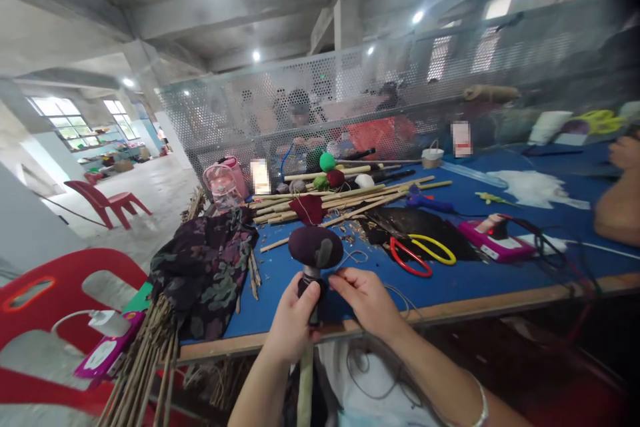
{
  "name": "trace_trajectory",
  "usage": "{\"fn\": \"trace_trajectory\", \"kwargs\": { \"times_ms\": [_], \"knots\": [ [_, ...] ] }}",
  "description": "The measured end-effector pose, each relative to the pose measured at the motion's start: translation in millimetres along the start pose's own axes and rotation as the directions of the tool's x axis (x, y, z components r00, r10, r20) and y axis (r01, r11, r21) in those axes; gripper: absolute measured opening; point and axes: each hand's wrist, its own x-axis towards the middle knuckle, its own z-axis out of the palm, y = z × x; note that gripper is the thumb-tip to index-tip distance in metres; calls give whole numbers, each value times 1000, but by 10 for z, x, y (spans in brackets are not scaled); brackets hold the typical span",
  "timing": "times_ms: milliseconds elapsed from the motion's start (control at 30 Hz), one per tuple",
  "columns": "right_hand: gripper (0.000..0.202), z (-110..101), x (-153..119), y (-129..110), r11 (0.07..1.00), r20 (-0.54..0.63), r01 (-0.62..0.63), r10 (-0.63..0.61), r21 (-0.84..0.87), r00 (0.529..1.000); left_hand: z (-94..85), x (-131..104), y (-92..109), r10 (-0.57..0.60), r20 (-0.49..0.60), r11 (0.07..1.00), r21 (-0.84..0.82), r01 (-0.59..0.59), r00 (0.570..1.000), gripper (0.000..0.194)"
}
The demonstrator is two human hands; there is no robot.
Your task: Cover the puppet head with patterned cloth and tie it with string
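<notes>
A dark cloth-covered knob (315,247) is sitting upright on a pale stick (305,383), just above the front edge of the blue tabletop (273,310). The left hand (295,320) is closing around the dark wrapped neck beneath the knob, its thumb pressing across the front. The right hand (370,300) is bringing thumb and forefinger together in a pinch on a thin cord (357,255) beside the neck, its other fingers curling. Scissors (411,271) with one red and one yellow handle are lying to the right, partly over a black cloth (465,239), with a magenta power strip (495,243) resting farther right. A camouflage-patterned cloth (205,273) is spreading over the left end, beside a bundle of thin twigs (143,363). Behind the knob, a maroon cloth piece (309,209) is lying against a pile of peeled sticks (387,199), and a bright green ball (327,161) is resting among other colored balls. At the far right, another person's forearm (620,207) is reaching over the tabletop.
</notes>
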Motion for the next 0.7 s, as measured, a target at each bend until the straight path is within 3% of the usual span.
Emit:
{"fn": "trace_trajectory", "kwargs": {
  "times_ms": [233, 333, 433, 567, 633, 700],
  "knots": [
    [30, -9, -27, 3, 998, -20, 55, -55, 12, 998, 10, -92, 46, -73, 109, 962, -254, 99, 991, 44],
    [29, -4, 15, 25, 990, 2, 36, -37, 134, 999, 32, -99, 45, -74, 149, 926, -358, 123, 986, 45],
    [32, -34, 127, 64, 938, 93, -36, 4, 345, 996, 48, -53, 0, -140, 296, 860, -437, 264, 945, 52],
    [43, -101, 263, 126, 821, 305, -166, -11, 546, 952, 61, 48, -132, -166, 570, 710, -497, 499, 805, 55],
    [43, -127, 285, 167, 786, 372, -226, -5, 575, 928, 77, 82, -197, -157, 578, 688, -517, 509, 800, 55],
    [42, -140, 279, 207, 766, 390, -272, 31, 582, 920, 86, 94, -218, -214, 507, 747, -465, 474, 835, 61]
  ]
}}
